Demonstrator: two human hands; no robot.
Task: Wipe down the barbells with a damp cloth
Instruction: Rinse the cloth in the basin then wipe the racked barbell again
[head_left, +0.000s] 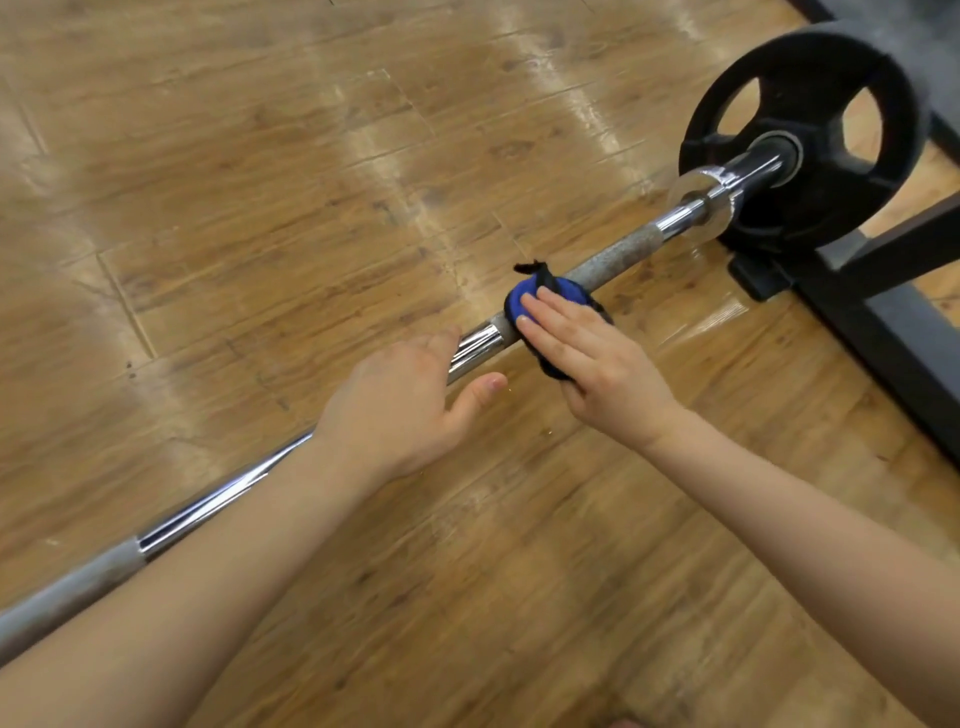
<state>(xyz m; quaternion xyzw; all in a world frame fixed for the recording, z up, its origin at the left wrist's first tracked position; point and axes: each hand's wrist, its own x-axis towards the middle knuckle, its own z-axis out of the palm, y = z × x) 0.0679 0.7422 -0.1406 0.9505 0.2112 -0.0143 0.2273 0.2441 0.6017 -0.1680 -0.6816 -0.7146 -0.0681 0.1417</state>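
A chrome barbell (618, 262) runs diagonally from the lower left to the upper right, with grey knurled sections. A black weight plate (810, 67) sits on its far right end. A blue and black cloth (519, 304) is wrapped over the bar near its middle. My right hand (597, 364) presses the cloth onto the bar with straight fingers. My left hand (400, 405) rests over the chrome part just left of the cloth; its fingers reach over the bar and the thumb sticks out below.
The barbell lies low over a wooden plank floor (260, 182). A black metal rack frame (893, 291) stands at the right, close behind the weight plate. A chrome collar (701, 200) sits just inside the plate.
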